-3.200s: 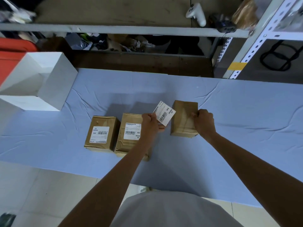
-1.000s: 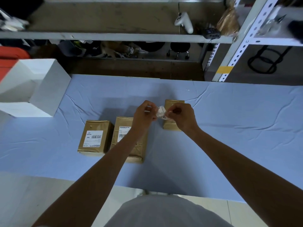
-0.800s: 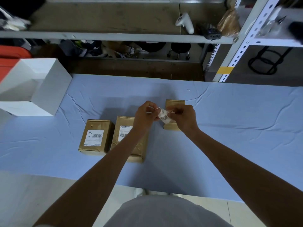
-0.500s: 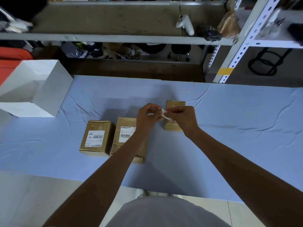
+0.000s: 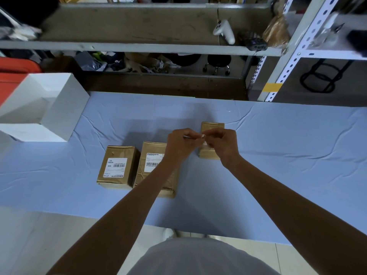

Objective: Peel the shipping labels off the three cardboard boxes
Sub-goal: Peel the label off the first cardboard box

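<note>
Both my grips are closed on the peeled label (image 5: 202, 136): my left hand (image 5: 181, 144) and my right hand (image 5: 225, 145) pinch it between curled fingers, just above the bare box (image 5: 212, 127) on the counter (image 5: 288, 155). Left of this box stands the middle box (image 5: 154, 147) with the middle label (image 5: 152, 163), and farther left the outer box (image 5: 119, 153) with the outer label (image 5: 115, 168). I fear the sticky side may glue to my fingers, or to the bare box below; then it will not drop cleanly.
</note>
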A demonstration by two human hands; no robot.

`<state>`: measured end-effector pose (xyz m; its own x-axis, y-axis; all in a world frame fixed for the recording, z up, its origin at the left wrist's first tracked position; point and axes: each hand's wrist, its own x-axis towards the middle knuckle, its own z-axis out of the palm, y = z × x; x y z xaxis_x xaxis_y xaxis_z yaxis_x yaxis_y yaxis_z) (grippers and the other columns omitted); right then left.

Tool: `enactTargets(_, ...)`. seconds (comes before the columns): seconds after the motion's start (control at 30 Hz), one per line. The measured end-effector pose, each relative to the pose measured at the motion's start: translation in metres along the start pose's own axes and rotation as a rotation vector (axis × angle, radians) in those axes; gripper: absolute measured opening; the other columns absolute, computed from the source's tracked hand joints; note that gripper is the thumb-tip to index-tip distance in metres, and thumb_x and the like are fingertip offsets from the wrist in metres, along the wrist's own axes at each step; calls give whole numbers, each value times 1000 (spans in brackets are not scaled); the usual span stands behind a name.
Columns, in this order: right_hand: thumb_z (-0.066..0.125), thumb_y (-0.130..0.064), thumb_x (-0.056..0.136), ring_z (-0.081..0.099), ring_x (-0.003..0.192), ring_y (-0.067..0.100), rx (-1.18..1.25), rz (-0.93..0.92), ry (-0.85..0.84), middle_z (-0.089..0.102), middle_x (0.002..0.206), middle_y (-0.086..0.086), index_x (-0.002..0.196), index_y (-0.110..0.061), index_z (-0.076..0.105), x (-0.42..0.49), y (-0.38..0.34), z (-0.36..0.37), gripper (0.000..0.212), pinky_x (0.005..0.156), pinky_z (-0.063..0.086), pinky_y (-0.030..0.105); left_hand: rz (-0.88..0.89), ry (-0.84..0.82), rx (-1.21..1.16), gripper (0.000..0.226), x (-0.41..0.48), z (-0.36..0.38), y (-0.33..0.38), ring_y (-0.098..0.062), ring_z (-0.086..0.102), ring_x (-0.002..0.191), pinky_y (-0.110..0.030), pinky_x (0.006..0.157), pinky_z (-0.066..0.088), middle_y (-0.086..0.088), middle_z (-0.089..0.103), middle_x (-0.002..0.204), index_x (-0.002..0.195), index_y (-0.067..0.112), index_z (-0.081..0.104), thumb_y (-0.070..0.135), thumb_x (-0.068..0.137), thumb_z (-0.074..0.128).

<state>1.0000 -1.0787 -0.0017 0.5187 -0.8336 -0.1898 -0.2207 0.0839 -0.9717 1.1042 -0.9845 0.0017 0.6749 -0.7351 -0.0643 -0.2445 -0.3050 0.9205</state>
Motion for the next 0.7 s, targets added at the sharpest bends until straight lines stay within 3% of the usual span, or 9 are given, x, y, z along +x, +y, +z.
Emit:
enactTargets(0.1, 70, 3, 73, 69, 70, 24, 52, 59, 35, 72, 74, 11, 76, -12, 75, 1, 0, 0, 16, 72, 58, 33, 48, -39, -1, 24, -4, 1, 2, -8, 71, 74, -18, 73, 57, -1, 75, 83, 87, 13, 74, 17, 66, 85)
enactTargets(0.2, 68, 0, 75, 69, 70, 23, 149, 131, 33, 72, 71, 11, 72, -12, 76, 0, -3, 1, 15, 69, 58, 29, 110, -16, 16, 24, -4, 1, 4, -1, 68, 66, -11, 67, 54, 0, 73, 78, 86, 9, 74, 13, 65, 85)
enactTargets(0.27, 65, 3, 76, 68, 71, 23, 296, 196, -34, 71, 73, 13, 71, -7, 76, -2, -6, 0, 16, 70, 57, 28, 158, 21, 68, 22, -3, -1, 6, -3, 67, 63, -14, 64, 54, -2, 73, 76, 85, 8, 74, 16, 67, 84)
enactTargets(0.43, 63, 10, 80, 71, 75, 20, 289, 178, -204, 72, 84, 14, 95, 4, 71, -3, -9, -10, 18, 72, 58, 23, 206, 23, 211, 16, -1, -4, 10, -13, 69, 66, -27, 70, 57, -6, 74, 77, 85, 7, 76, 16, 72, 79)
enactTargets(0.53, 72, 4, 76, 72, 67, 17, 200, 164, -234, 74, 73, 7, 85, -1, 73, -2, -16, -17, 11, 62, 56, 20, 211, 17, 219, 11, -2, -4, 13, -12, 66, 64, -23, 67, 53, -7, 74, 75, 82, 6, 76, 10, 72, 77)
enactTargets(0.7, 76, 8, 68, 70, 58, 12, 190, 163, -196, 71, 60, 2, 71, -6, 72, -5, -17, -18, 15, 56, 53, 16, 56, 46, 51, 12, -3, -2, 15, -10, 67, 67, -19, 70, 55, -5, 74, 76, 78, 10, 77, 6, 67, 80)
